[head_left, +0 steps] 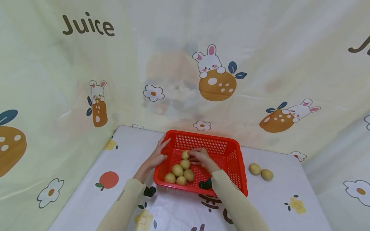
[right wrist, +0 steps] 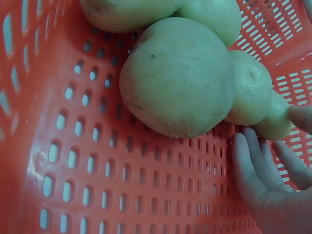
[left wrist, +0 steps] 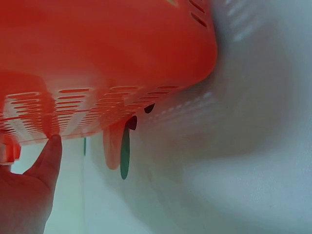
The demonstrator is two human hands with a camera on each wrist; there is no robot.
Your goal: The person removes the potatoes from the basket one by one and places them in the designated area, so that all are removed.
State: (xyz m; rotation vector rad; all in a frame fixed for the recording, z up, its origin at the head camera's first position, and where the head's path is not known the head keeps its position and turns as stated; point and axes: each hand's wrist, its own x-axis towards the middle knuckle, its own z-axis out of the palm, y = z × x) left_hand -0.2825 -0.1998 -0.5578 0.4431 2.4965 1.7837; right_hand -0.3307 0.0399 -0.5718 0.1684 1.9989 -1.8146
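A red plastic basket (head_left: pixel 202 134) with slotted walls stands on the table and holds several potatoes (head_left: pixel 177 170), grouped on its left side. My left hand (head_left: pixel 154 158) grips the basket's left rim, its thumb reaching over the edge. In the left wrist view a finger (left wrist: pixel 48 161) lies against the slotted outer wall. Inside the basket, my right hand (head_left: pixel 200 157) pinches the farthest potato (head_left: pixel 185 154) of the group between thumb and fingers. The right wrist view shows that potato (right wrist: pixel 275 119) between the fingertips, behind a large round potato (right wrist: pixel 178 78).
Two more potatoes (head_left: pixel 260 171) lie on the table to the right of the basket. A printed white cloth (head_left: pixel 75 199) covers the table. Behind it hangs a patterned curtain (head_left: pixel 173 109), close to the basket's far side.
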